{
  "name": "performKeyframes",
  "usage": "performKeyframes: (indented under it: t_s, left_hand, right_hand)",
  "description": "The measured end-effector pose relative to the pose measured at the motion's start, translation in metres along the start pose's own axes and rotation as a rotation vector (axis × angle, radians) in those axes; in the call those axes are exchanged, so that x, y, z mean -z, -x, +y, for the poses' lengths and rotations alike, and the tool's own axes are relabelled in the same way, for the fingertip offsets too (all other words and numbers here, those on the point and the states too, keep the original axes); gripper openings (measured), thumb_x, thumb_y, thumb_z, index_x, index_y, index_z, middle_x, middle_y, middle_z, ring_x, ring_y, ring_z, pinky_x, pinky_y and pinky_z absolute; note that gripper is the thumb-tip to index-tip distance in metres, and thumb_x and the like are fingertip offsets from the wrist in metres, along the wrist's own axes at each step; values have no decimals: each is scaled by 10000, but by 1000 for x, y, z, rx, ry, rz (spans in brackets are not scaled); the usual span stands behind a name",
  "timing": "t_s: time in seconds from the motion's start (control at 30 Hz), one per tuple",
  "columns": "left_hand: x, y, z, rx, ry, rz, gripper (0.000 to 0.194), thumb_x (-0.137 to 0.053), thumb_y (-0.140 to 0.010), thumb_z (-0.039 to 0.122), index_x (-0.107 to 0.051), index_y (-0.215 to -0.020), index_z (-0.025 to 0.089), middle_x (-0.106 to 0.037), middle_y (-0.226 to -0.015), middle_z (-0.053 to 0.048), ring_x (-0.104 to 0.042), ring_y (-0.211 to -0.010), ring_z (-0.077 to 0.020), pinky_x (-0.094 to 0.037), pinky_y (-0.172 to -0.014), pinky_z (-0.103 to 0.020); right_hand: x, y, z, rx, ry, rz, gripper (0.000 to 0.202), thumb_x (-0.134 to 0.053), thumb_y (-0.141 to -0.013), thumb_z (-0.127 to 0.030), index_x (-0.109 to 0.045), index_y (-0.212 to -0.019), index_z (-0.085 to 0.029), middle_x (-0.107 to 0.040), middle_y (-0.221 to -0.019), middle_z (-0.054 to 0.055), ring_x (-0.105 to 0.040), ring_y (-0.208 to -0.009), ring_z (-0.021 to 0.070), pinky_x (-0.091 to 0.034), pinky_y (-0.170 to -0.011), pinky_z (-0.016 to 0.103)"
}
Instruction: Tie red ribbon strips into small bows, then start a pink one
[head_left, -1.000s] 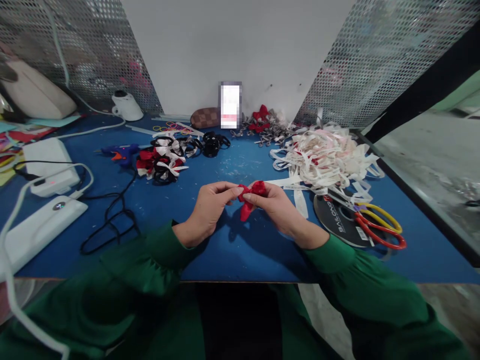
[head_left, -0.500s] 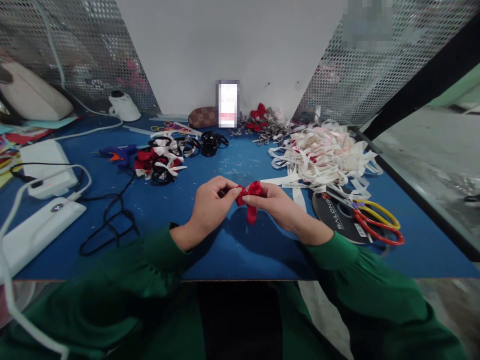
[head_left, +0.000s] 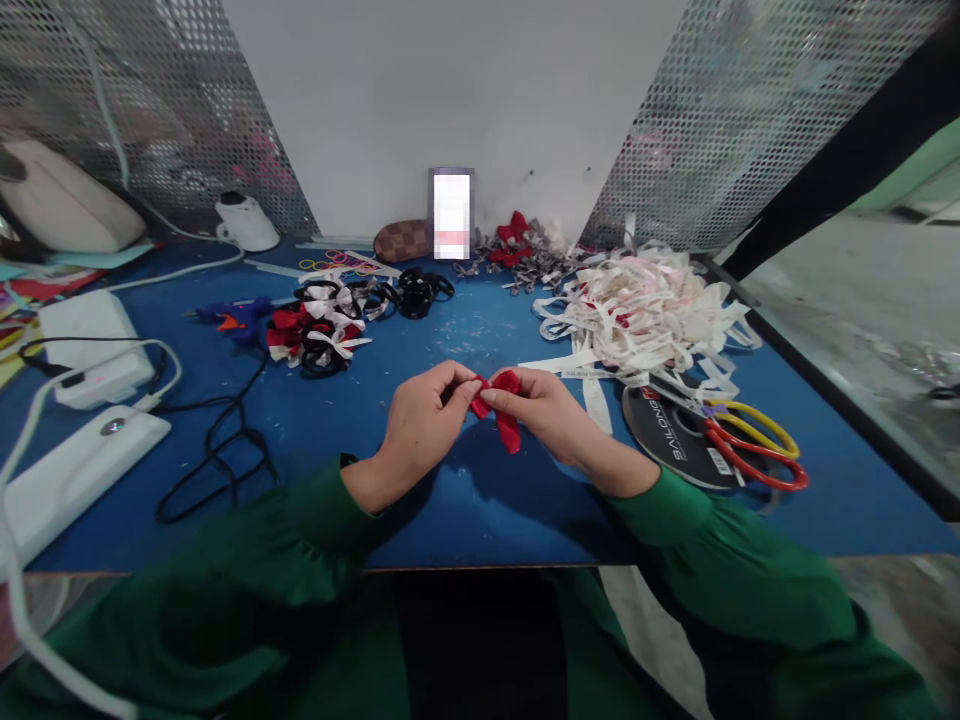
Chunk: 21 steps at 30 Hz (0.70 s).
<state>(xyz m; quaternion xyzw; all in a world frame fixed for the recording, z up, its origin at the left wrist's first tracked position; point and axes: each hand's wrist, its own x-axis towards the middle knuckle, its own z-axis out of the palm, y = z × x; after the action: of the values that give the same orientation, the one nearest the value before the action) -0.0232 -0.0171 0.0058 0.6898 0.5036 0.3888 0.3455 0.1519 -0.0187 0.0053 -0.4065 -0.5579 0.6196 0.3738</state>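
Note:
Between my hands, above the front middle of the blue table, is a red ribbon bow (head_left: 508, 430) with one tail hanging down. My left hand (head_left: 431, 415) pinches the bow's left loop between thumb and forefinger. On the other side, my right hand (head_left: 551, 412) grips the bow near its centre, thumb in front. The fingertips of both hands nearly meet. The back of the bow and the curled fingers behind it are hidden.
Red-and-white bows with black hair ties (head_left: 319, 330) and a blue glue gun (head_left: 236, 318) lie left. A pile of white ribbons (head_left: 652, 310) and scissors (head_left: 757, 445) on a black disc (head_left: 667, 440) lie right. A lit phone (head_left: 451, 215) stands at the back; a black cable (head_left: 247, 440) loops at left.
Both hands keep their pinch on the bow. The right hand has shifted slightly, and the hanging tail has swung a little to the right and shows more broadly.

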Motion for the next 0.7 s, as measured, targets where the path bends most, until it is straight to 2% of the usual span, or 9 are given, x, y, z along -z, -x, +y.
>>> performKeyframes:
  t_s: [0.13, 0.23, 0.33, 0.47, 0.57, 0.7]
  left_hand:
    - [1, -1, 1, 23, 78, -41, 195, -592, -897, 332, -639, -777, 185, -640, -648, 18, -548, -596, -120, -405, -602, -251]
    - [2, -3, 2, 88, 195, -178, 305, -598, -881, 374, -573, -648, 180, -546, -549, 30, -476, -524, -107, -363, -542, -245]
    - [1, -4, 3, 194, 440, -282, 346, -567, -881, 360, -514, -590, 181, -517, -533, 25, -450, -506, -100, -357, -525, -240]
    - [-4, -1, 6, 286, 792, -290, 336, -623, -849, 366, -472, -613, 181, -448, -548, 45, -409, -518, -86, -345, -522, -217]
    - [-7, 2, 9, 382, 1029, -258, 329, -694, -799, 348, -464, -636, 179, -405, -581, 57, -389, -528, -77, -355, -517, -201]
    - [-5, 3, 9, 452, 1195, -269, 316, -742, -765, 292, -484, -633, 167, -411, -592, 53, -401, -549, -72, -400, -553, -189]
  right_hand:
    - [-2, -1, 3, 22, 48, 32, 267, -646, -881, -385, -615, -727, -169, -572, -413, -43, -482, -359, 79, -320, -427, 209]
    - [-3, 0, 3, 16, 108, 26, 277, -654, -870, -382, -597, -697, -173, -565, -408, -43, -485, -360, 79, -326, -426, 207]
    - [-3, 1, 3, 40, 135, -17, 266, -651, -876, -380, -598, -713, -176, -574, -423, -46, -495, -368, 81, -360, -454, 213]
    - [-7, 3, 0, 104, 7, -101, 232, -622, -905, -381, -620, -785, -182, -624, -523, -35, -532, -424, 86, -425, -528, 235]
    - [-13, 5, 0, 145, -143, -44, 237, -682, -862, -383, -612, -749, -187, -655, -634, -10, -581, -545, 100, -456, -588, 244]
    - [-21, 6, 7, 116, -293, 41, 235, -706, -841, -379, -612, -730, -194, -624, -627, -15, -543, -539, 95, -423, -552, 233]
